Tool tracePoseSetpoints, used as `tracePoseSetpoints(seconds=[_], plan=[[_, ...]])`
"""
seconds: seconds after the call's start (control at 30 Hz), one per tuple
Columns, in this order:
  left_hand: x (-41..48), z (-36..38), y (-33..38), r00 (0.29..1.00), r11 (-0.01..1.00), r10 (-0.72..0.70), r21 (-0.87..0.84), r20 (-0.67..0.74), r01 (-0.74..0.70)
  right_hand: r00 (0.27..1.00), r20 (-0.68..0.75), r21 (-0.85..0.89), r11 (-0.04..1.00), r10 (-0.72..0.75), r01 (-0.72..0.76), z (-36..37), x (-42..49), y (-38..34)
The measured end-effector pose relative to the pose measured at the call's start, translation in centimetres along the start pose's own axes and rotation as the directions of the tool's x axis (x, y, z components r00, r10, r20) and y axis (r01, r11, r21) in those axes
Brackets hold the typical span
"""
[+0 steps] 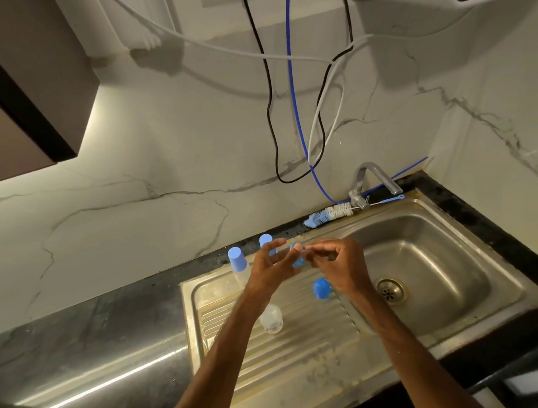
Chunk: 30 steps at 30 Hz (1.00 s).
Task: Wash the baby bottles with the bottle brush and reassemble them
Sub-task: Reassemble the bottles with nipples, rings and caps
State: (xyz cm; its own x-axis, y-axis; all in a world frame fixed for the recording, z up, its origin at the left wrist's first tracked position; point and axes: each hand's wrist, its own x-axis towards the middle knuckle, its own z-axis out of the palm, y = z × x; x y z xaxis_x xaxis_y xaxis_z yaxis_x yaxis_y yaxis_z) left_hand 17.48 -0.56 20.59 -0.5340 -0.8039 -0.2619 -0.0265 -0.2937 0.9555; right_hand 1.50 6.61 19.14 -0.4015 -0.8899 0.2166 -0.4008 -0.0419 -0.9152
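**While the collar is in hand: fitting a bottle top**

As both hands meet mid-frame in the head view, the left grip [271,267] pinches a blue collar [297,262] between thumb and one finger, with the other fingers splayed wide. The right grip [339,262], at 3 o'clock of the collar, is narrow. Its fingertips curl onto a small pale piece [300,249] at the collar's top edge, probably the teat but too small to confirm.

An open bottle [271,321] stands on the drainboard [305,340] at 7 o'clock from the hands. A loose blue cap [321,287] lies at 5 o'clock, just below the right wrist. One capped bottle [237,261] stands at 9 o'clock and a second capped bottle [265,239] at 11 o'clock, near the dark surface [108,315]. The bottle brush [327,214] lies behind the sink [444,253] at 1 o'clock, beside the tap [362,189].

Judgement: the step is seating the teat in the collar.
- Hold the collar level.
- Pull the teat through evenly until its flange sits flush all round.
- Check for folds before screwing onto the open bottle. A pinched flange would likely leak.
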Motion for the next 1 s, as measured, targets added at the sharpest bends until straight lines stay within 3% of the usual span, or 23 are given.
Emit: tracePoseSetpoints(seconds=[0.1, 0.23, 0.33, 0.47, 0.57, 0.63, 0.7, 0.73, 0.77, 0.83, 0.9, 1.0], plan=[[0.1, -0.1, 0.4, 0.995, 0.997, 0.061, 0.033, 0.081, -0.064, 1.0, 0.008, 0.004, 1.0, -0.005, 0.005, -0.1, -0.2, -0.2], [0.7, 0.4, 0.2, 0.999, 0.995, 0.024, -0.092, -0.049, -0.028, 0.99, -0.114, -0.044, 0.995, -0.088, 0.084, 0.7, -0.6, -0.9], [1.1, 1.2, 0.0, 0.99, 0.985, -0.043, -0.171, -0.132, 0.02, 0.961, -0.151, -0.21, 0.958, -0.23, 0.197, 1.0, -1.1, -1.0], [1.1, 1.8, -0.3, 0.978, 0.969, -0.096, -0.24, -0.185, 0.05, 0.913, -0.029, -0.391, 0.845, -0.407, 0.364, 1.1, -1.5, -0.2], [0.9, 1.9, -0.6, 0.965, 0.972, -0.113, -0.228, -0.236, 0.058, 0.899, 0.054, -0.43, 0.802, -0.435, 0.414, 1.4, -1.5, 0.4], [0.8, 1.4, -0.7, 0.98, 0.97, -0.109, -0.233, -0.168, 0.068, 0.935, 0.002, -0.341, 0.879, -0.354, 0.333, 1.0, -1.0, 0.4], [0.7, 0.5, -0.6, 0.995, 0.973, -0.091, -0.217, -0.05, 0.078, 0.996, -0.019, -0.12, 0.989, -0.084, 0.081, 0.2, -0.2, -0.1], [0.6, 0.0, -0.4, 0.997, 0.978, -0.083, -0.19, 0.001, 0.082, 0.996, 0.043, 0.017, 0.996, 0.084, -0.084, -0.5, 0.3, -0.4], [0.4, -0.4, -0.2, 0.996, 0.985, -0.078, -0.153, 0.044, 0.084, 0.965, 0.148, 0.148, 0.96, 0.217, -0.239, -1.2, 0.7, -0.5], [0.0, -0.9, 0.2, 0.991, 0.992, -0.072, -0.095, 0.108, 0.083, 0.865, 0.358, 0.324, 0.822, 0.35, -0.467, -2.4, 1.5, -0.4], [-0.3, -0.9, 0.4, 0.988, 0.993, -0.072, -0.086, 0.137, 0.084, 0.822, 0.429, 0.367, 0.758, 0.376, -0.539, -2.8, 1.9, -0.3], [-0.4, -0.8, 0.5, 0.992, 0.997, -0.06, -0.033, 0.11, 0.064, 0.861, 0.348, 0.355, 0.798, 0.37, -0.487, -1.8, 1.7, -0.1]])
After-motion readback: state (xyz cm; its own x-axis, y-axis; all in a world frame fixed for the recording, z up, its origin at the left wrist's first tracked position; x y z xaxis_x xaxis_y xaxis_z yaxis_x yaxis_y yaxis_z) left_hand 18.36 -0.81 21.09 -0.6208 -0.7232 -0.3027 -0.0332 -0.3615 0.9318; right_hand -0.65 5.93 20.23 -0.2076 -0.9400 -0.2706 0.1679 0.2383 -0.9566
